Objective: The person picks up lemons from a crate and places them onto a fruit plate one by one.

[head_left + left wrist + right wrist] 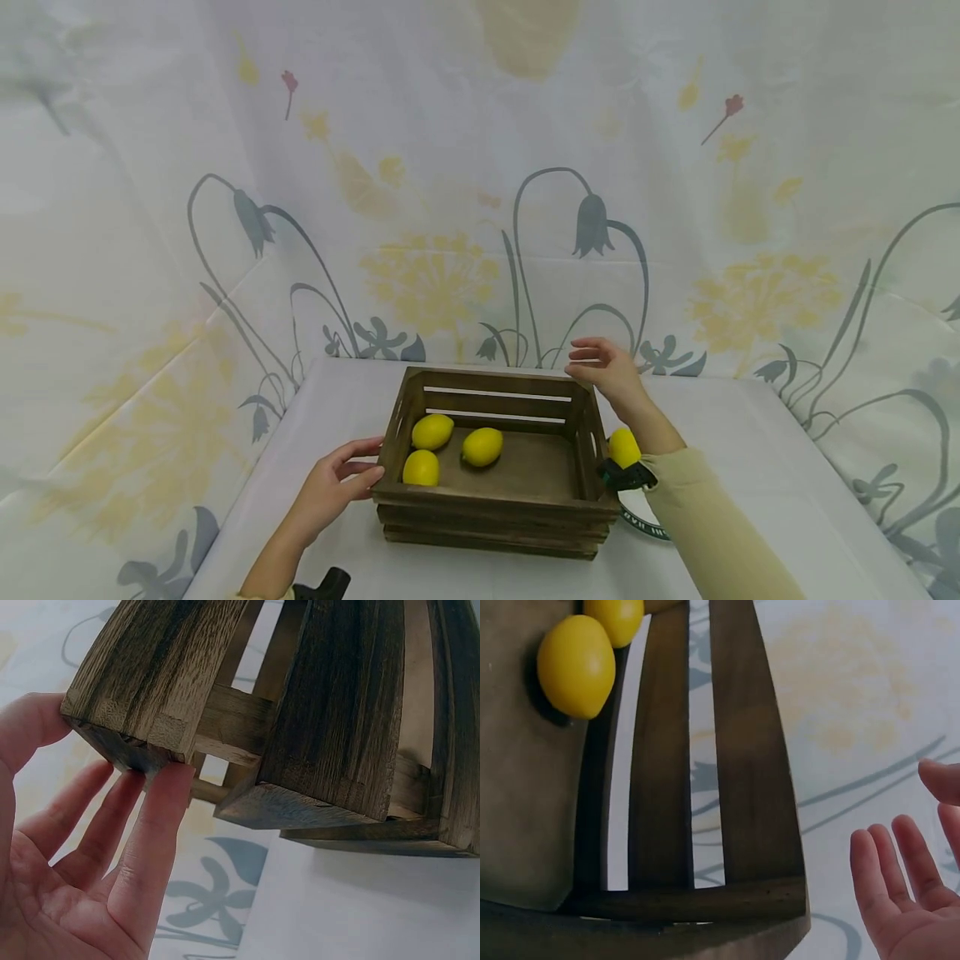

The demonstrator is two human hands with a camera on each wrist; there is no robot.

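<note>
A dark wooden slatted crate [495, 508] stands on the white table with three lemons inside. Two of them, a rear lemon [432, 432] and a front lemon [422, 468], lie by the left wall; another lemon [482, 447] is nearer the middle. My left hand [337, 479] grips the crate's left end near the front corner, thumb and fingertips against the slat in the left wrist view. Beyond the back right corner my right hand [603, 371] is raised, holding nothing, its fingers loosely bent. The right wrist view shows that hand apart from the crate wall [754, 750].
Right of the crate, a fourth lemon [624, 447] is partly hidden by my right forearm. Below it, a white plate with a dark lettered rim [647, 527] shows beside the crate. A flower-printed curtain [465, 208] encloses the table [750, 467] at the back and sides.
</note>
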